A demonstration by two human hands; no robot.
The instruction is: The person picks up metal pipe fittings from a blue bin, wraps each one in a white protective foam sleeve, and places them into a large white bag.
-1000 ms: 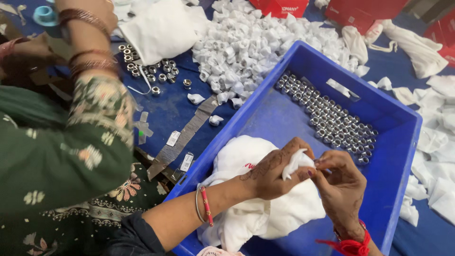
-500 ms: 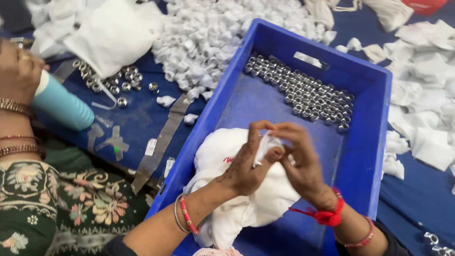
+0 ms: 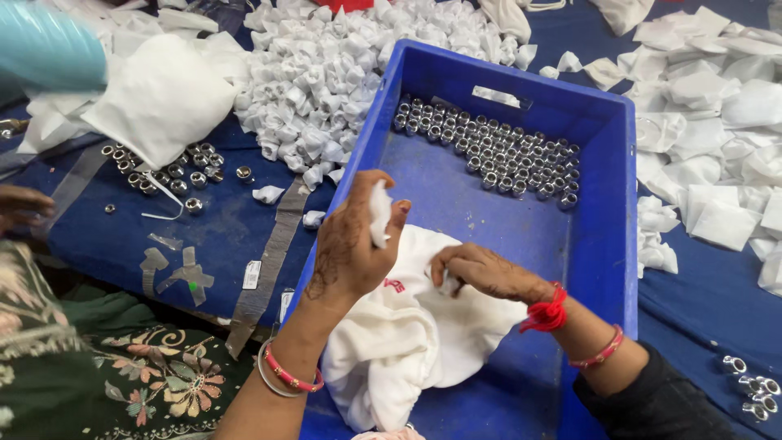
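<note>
- Right now the left hand (image 3: 352,244) is raised over the near-left wall of the blue crate (image 3: 607,269), fingers pinched on a small white wrapped piece (image 3: 380,213).
- Right hand (image 3: 481,270) is down inside the crate, curled into the white cloth bag (image 3: 407,342) that lies on the crate floor at the near end; something small and white sits under the fingertips, but whether it is actually gripped I cannot tell.
- At the crate's far end, rows of bare metal rings (image 3: 497,155) stand upright, unwrapped by the look of it.
- Left of the crate, a big heap of white wrapped pieces (image 3: 326,73) on the blue table; judged as the finished pile.
- More loose metal rings (image 3: 167,171) further left of the crate, near a second person's sleeve (image 3: 49,49).
- Right of the crate, flat white pouches (image 3: 717,90) are scattered.
- Progress guess: well along, large heap done, but many rings in the crate left.
</note>
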